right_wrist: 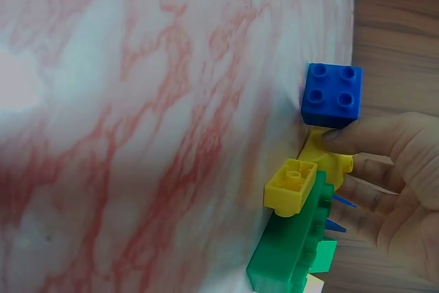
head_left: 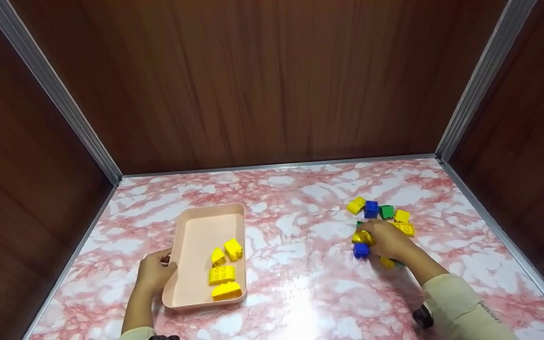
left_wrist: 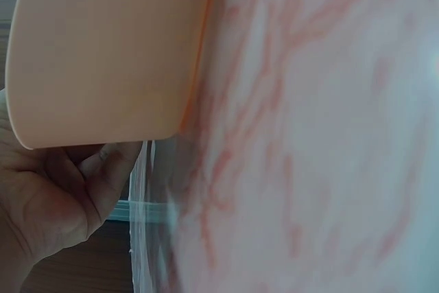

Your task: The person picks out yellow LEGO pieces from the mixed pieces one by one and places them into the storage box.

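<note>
At the left, a peach plastic tray (head_left: 201,231) stands on the table, with several yellow toy blocks (head_left: 222,275) along its right side. My left hand (head_left: 153,272) grips its left edge, thumb at the rim; in the left wrist view the fingers sit against the outer wall (left_wrist: 103,53). My right hand (head_left: 387,240) is over a loose group of toy blocks at the right, pinching a yellow block (right_wrist: 329,159) between thumb and fingers. Close to that hand lie a blue block (right_wrist: 331,94), a small yellow block (right_wrist: 291,186) and a long green block (right_wrist: 285,252).
Behind the right hand lie a yellow block (head_left: 356,205), a blue block (head_left: 371,209), a green block (head_left: 386,211) and another yellow block (head_left: 402,216). Brown wood-look panels (head_left: 272,85) enclose the marbled red-and-white table (head_left: 295,264) at the back and both sides.
</note>
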A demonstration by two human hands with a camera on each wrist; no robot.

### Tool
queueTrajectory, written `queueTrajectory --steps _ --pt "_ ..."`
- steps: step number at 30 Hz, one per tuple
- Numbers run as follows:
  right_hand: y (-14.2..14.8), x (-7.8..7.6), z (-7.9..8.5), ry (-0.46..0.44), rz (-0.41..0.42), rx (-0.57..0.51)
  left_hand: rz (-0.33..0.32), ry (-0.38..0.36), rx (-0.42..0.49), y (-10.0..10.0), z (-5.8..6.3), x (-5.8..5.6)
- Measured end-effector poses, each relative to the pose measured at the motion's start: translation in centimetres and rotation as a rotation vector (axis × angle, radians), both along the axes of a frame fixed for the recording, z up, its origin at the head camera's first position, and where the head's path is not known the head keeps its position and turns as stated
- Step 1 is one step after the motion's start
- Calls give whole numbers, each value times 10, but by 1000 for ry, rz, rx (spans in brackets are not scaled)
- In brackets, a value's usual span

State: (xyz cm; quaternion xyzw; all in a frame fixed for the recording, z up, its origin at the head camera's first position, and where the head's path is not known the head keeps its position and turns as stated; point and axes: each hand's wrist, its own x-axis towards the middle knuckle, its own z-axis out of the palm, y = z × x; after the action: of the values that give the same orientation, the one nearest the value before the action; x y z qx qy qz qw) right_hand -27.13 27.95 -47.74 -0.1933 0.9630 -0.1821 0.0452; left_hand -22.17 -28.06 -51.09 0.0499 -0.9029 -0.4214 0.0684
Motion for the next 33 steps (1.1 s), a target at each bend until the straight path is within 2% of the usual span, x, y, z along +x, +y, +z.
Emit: queueTrajectory --steps 16,26,33 --pt "-1 -1 2 15 -2 -8 -1 -40 -12 0 0 0" --pt "-10 -6 22 21 27 -39 -1 -18 -33 -1 -1 -1" --pt "-21 -7 34 73 64 -21 7 -14 -59 -1 -2 -1"
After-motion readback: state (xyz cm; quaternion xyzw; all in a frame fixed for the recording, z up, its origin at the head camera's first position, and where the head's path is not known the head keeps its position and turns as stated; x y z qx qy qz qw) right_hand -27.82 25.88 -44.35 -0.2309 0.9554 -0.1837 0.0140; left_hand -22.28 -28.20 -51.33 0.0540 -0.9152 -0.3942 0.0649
